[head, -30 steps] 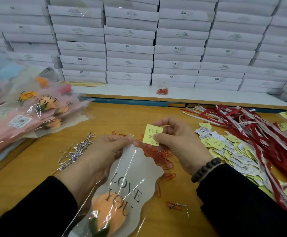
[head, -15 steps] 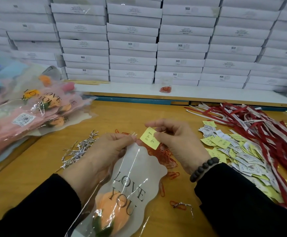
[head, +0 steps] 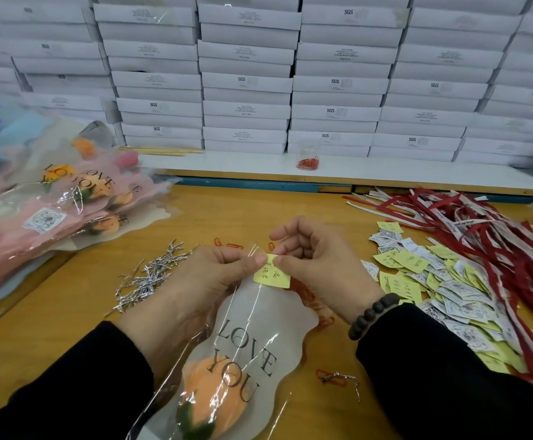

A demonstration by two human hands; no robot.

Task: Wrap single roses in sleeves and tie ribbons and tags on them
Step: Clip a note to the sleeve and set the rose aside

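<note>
Lots of white boxes (head: 246, 81) are stacked high like a wall. They sit on a white shelf (head: 386, 173) behind a yellow wooden table (head: 52, 312).

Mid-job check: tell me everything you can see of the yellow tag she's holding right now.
The yellow tag is a small, roughly square slip of thin paper with dark handwritten marks too small to read. It hangs tilted at the narrow top end of the clear sleeve, overlapping it. The left hand and right hand both pinch its upper edge.
</note>
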